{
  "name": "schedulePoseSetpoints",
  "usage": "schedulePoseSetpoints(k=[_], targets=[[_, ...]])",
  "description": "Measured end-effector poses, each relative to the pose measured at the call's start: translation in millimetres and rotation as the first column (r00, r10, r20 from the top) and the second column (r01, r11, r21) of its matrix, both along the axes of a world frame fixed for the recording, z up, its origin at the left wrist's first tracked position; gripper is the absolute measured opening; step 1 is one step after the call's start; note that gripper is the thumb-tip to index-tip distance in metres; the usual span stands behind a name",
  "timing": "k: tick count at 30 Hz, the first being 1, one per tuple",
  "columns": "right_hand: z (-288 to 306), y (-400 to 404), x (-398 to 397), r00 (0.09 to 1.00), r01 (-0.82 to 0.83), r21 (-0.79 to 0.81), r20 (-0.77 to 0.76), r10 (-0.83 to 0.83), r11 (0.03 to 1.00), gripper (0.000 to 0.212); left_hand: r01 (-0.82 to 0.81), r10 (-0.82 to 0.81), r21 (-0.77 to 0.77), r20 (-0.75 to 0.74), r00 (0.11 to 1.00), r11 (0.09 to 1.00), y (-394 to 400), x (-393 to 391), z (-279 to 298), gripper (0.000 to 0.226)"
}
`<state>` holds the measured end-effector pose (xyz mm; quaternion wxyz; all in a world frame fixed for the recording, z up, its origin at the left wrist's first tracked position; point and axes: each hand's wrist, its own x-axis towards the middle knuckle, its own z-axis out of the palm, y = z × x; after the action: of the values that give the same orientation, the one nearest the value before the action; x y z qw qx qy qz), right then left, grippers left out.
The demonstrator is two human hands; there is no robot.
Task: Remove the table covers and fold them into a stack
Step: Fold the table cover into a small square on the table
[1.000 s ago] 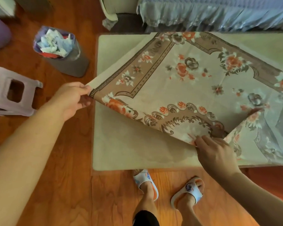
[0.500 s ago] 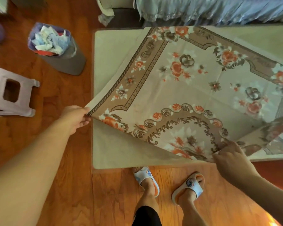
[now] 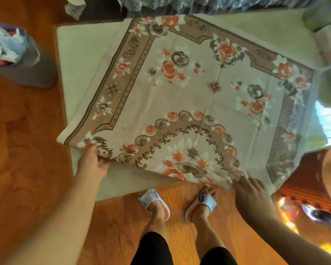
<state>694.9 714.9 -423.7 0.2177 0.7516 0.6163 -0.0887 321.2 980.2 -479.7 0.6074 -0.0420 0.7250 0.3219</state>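
Observation:
A beige table cover [image 3: 208, 96] with orange and brown flowers and a tan border lies skewed over a low table, whose plain cream under-cover [image 3: 78, 60] shows at the left and far side. My left hand [image 3: 93, 164] grips the floral cover's near-left corner, lifted off the cream layer. My right hand [image 3: 248, 192] pinches the cover's near edge at the table's front, fingers curled into the cloth. The cover's right part hangs past the table edge.
A grey bin [image 3: 17, 60] full of paper scraps stands on the wooden floor at the left. My feet in white slippers [image 3: 155, 201] are right at the table's front edge. A draped bed or sofa edge [image 3: 199, 4] runs along the far side.
Both hands have drawn the floral cover toward me and rightward. The left hand moved from beside the table's left edge to its near-left corner; the cover now lies flatter and more spread.

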Motion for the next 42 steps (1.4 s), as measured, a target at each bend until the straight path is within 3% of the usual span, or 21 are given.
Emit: schedulePoseSetpoints(k=[3,5,9,12,16,18,20,23,26,31,35,37,40,42], targets=[[11.7,-22.6,11.6,0.968,0.249,0.071,-0.001,-0.249,0.966,0.016,0.028,-0.028,0.008,-0.056,0.998,1.0,3.2,-1.8,5.1,0.036],[12.8,-20.9,15.4,0.934,0.357,0.143,-0.031,-0.356,0.923,0.011,0.021,-0.02,0.022,-0.023,1.0,1.0,2.2,-6.0,4.4,0.026],[68.3,-10.5,27.0,0.892,0.451,0.301,-0.133,-0.431,0.84,0.028,-0.01,-0.001,0.141,0.075,0.997,0.99,16.0,11.9,67.2,0.01],[133.7,8.7,62.9,0.911,0.408,0.38,-0.11,-0.397,0.83,0.018,0.042,-0.085,0.251,0.163,0.983,0.967,29.0,29.8,131.0,0.011],[214.4,48.3,121.1,0.949,0.291,0.539,-0.058,-0.31,0.79,0.031,0.008,-0.084,0.319,0.225,0.971,0.948,48.6,51.7,202.3,0.016],[246.2,81.6,150.6,0.957,0.232,0.588,0.002,-0.289,0.775,0.022,-0.041,-0.049,0.361,0.238,0.97,0.932,80.8,70.3,239.5,0.022],[285.8,128.6,183.2,0.958,0.204,0.607,0.038,-0.284,0.768,0.028,-0.002,-0.094,0.424,0.206,0.974,0.905,125.5,96.9,291.0,0.034],[350.4,202.1,225.0,0.949,0.192,0.568,0.099,-0.298,0.8,0.022,0.052,-0.158,0.535,0.155,0.975,0.843,187.2,141.4,374.5,0.039],[412.8,272.2,266.0,0.952,0.193,0.657,0.054,-0.301,0.728,0.02,-0.054,-0.133,0.7,0.209,0.969,0.712,231.2,178.5,469.0,0.036],[503.8,327.3,305.3,0.993,0.112,0.897,-0.083,-0.087,0.427,0.012,-0.248,0.0,0.843,0.282,0.959,0.478,248.0,185.4,576.6,0.044],[521.5,310.4,302.4,0.988,0.062,0.979,-0.088,0.129,0.196,0.02,-0.341,0.017,0.872,0.358,0.934,0.352,207.0,158.4,603.2,0.041],[512.1,287.1,295.3,0.968,0.152,0.98,-0.174,0.18,0.127,0.029,-0.35,0.022,0.894,0.358,0.933,0.28,165.4,151.7,602.8,0.036],[476.8,244.1,287.2,0.927,0.294,0.943,-0.321,0.193,0.153,0.034,-0.282,0.004,0.937,0.287,0.958,0.205,99.7,130.0,564.9,0.031],[434.6,211.6,282.0,0.942,0.171,0.968,-0.215,0.257,0.183,0.031,-0.247,0.019,0.937,0.25,0.968,0.247,54.3,104.1,512.5,0.026]])
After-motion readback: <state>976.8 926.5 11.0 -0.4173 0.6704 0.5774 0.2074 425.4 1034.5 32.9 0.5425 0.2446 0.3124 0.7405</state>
